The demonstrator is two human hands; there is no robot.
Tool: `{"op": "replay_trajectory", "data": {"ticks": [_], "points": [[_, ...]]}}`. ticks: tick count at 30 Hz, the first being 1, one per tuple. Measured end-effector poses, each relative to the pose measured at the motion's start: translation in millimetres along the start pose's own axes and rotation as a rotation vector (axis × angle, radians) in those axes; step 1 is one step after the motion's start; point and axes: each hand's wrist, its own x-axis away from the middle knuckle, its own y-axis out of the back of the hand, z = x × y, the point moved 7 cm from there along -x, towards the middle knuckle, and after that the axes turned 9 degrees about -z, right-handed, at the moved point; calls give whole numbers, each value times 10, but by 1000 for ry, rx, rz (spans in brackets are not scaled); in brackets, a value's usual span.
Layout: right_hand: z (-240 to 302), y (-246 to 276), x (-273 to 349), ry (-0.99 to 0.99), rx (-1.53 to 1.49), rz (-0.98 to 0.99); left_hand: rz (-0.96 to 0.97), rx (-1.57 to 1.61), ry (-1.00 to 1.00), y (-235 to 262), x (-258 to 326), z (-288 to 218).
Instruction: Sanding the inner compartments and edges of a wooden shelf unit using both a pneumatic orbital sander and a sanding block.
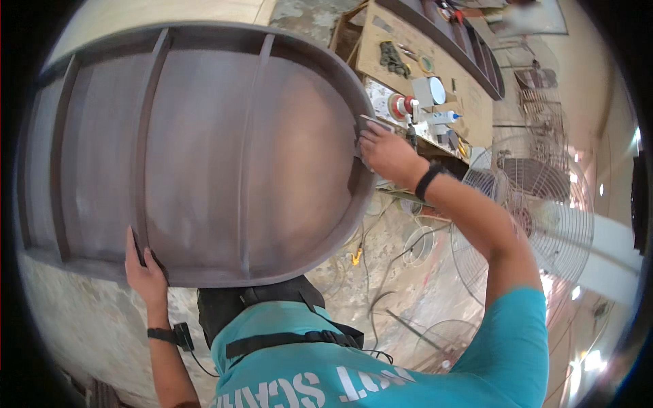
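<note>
A large dark grey-brown arched shelf unit (pixel 197 156) lies in front of me, with a raised rim and several cross dividers. My right hand (pixel 391 155) is closed on a flat grey sanding block (pixel 377 124), pressed against the rim at the rounded right end. A dark band circles that wrist. At the near edge, my left hand (pixel 146 272) lies over the rim by the foot of a divider, its visible fingers stretched out. The undersides of both hands are hidden.
To the far right, a workbench (pixel 469 112) carries bottles, tape rolls, a dark glove (pixel 393 58) and another dark frame (pixel 449 34). A large wire-caged fan (pixel 524 224) stands beside my right arm. Cables (pixel 371 292) trail over the stained floor.
</note>
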Motion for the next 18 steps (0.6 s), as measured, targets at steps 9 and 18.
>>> {"op": "replay_trajectory", "data": {"ticks": [9,18], "points": [[1531,329,175,-94,-951,249,-98,111,38,64,17,-16],[-1188,-13,-1622,655,315,-32,-163,79,34,103,75,93]]}}
